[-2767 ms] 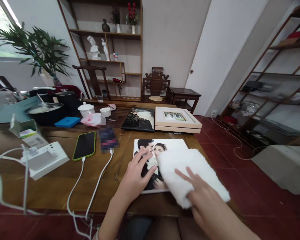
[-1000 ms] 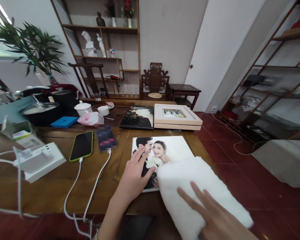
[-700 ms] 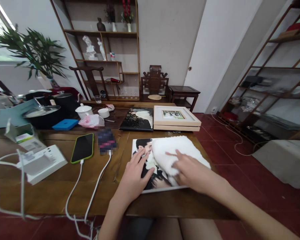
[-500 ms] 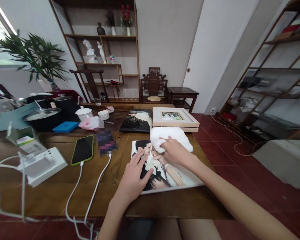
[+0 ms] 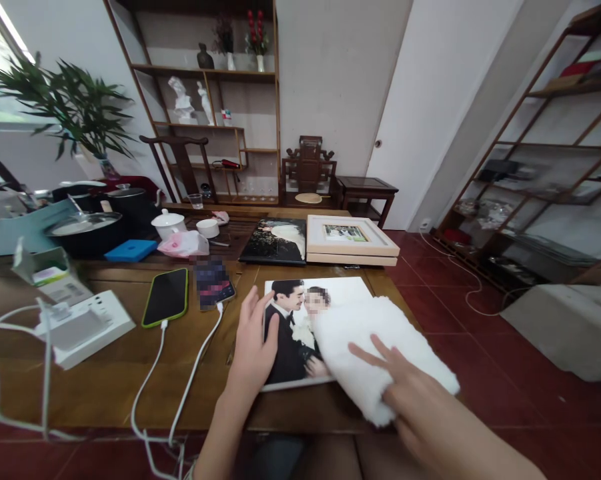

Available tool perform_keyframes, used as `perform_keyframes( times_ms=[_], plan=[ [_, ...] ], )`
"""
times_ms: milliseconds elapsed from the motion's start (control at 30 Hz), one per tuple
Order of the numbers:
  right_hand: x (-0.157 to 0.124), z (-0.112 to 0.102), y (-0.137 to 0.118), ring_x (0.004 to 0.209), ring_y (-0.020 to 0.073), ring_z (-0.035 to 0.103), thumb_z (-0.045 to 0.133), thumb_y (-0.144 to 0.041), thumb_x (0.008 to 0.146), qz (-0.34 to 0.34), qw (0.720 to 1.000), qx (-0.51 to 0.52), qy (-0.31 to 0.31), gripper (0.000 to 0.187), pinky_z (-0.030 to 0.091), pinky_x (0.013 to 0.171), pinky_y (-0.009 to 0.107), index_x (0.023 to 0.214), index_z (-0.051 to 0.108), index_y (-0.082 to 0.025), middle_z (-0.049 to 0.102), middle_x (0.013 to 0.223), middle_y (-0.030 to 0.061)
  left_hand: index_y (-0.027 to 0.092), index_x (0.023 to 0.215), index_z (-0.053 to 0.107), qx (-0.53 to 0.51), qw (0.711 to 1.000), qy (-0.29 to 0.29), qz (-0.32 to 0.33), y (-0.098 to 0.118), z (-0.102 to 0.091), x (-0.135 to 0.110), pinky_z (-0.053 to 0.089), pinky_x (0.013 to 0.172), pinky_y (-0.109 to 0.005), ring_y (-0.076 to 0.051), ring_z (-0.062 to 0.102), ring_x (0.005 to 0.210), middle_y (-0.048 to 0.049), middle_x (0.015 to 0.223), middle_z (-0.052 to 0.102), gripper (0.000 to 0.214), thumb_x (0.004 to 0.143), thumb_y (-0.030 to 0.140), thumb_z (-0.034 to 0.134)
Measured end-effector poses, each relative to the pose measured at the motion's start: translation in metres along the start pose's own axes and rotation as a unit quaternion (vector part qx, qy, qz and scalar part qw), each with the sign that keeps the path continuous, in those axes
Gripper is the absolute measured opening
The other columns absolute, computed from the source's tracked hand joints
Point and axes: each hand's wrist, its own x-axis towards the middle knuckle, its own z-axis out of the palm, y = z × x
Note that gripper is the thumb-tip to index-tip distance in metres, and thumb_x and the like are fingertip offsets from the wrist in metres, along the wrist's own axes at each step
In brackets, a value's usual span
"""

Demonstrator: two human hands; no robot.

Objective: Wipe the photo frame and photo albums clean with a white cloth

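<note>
A photo panel with a picture of a couple lies flat on the wooden table, near its front edge. My left hand is beside the panel's left edge, fingers stretched out and the thumb overlapping the border. In my right hand is a white fluffy towel, gripped at its near side, with two fingers extended over it. The towel spreads over the right part of the panel and hangs past its near right corner. Some fingers of that hand are hidden by the cloth.
Behind the panel are a dark photo board and stacked pale frames. To the left lie a green-cased phone, a second phone, white cables and a white box. Pots stand farther back.
My right hand has drawn the towel from the panel's far edge toward me and to the right, where it looks more spread out. My left hand has slid left to the panel's edge.
</note>
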Motion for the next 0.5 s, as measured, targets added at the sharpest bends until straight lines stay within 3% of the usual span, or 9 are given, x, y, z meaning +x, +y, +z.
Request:
perform_keyframes(
  times_ms=[133, 233, 300, 400, 500],
  plan=[
    [0.042, -0.025, 0.012, 0.132, 0.0351, 0.028, 0.037, 0.005, 0.065, 0.059, 0.998, -0.011, 0.018, 0.041, 0.035, 0.100, 0.050, 0.085, 0.068, -0.012, 0.039, 0.142, 0.0087, 0.022, 0.127, 0.044, -0.121, 0.988, -0.001, -0.096, -0.005, 0.000, 0.003, 0.039, 0.102, -0.043, -0.027, 0.037, 0.131, -0.0127, 0.143, 0.036, 0.041, 0.088, 0.032, 0.044],
    [0.085, -0.035, 0.004, 0.124, 0.0382, 0.038, 0.039, 0.003, 0.067, 0.046, 0.998, -0.032, 0.032, 0.040, 0.040, 0.093, 0.052, 0.093, 0.067, -0.009, 0.042, 0.139, 0.0154, 0.022, 0.130, 0.039, -0.199, 0.968, -0.010, -0.152, -0.005, -0.001, 0.004, 0.037, 0.104, -0.039, -0.022, 0.043, 0.128, -0.0121, 0.140, 0.043, 0.042, 0.089, 0.029, 0.041],
    [0.104, -0.034, -0.011, 0.126, 0.0388, 0.036, 0.040, 0.002, 0.069, 0.023, 0.998, -0.037, 0.038, 0.043, 0.037, 0.095, 0.055, 0.102, 0.066, -0.010, 0.040, 0.140, 0.0140, 0.021, 0.133, 0.036, -0.240, 0.952, -0.009, -0.191, -0.002, -0.003, 0.005, 0.038, 0.103, -0.039, -0.022, 0.045, 0.126, -0.0137, 0.138, 0.045, 0.044, 0.090, 0.029, 0.042],
    [0.104, -0.024, -0.039, 0.130, 0.0410, 0.026, 0.045, -0.001, 0.068, -0.033, 0.998, -0.038, 0.026, 0.045, 0.028, 0.101, 0.059, 0.107, 0.065, -0.011, 0.037, 0.143, 0.0122, 0.020, 0.134, 0.033, -0.303, 0.924, 0.000, -0.235, 0.003, -0.010, 0.006, 0.046, 0.094, -0.040, -0.024, 0.050, 0.121, -0.0154, 0.137, 0.046, 0.048, 0.090, 0.035, 0.043],
    [0.078, -0.013, -0.056, 0.132, 0.0440, 0.016, 0.048, -0.005, 0.069, -0.104, 0.994, -0.023, -0.001, 0.038, 0.020, 0.105, 0.060, 0.099, 0.070, -0.010, 0.030, 0.147, 0.0093, 0.024, 0.134, 0.035, -0.326, 0.911, 0.003, -0.251, 0.005, -0.018, 0.008, 0.052, 0.082, -0.037, -0.026, 0.052, 0.119, -0.0134, 0.137, 0.047, 0.050, 0.088, 0.041, 0.046]
  ],
)
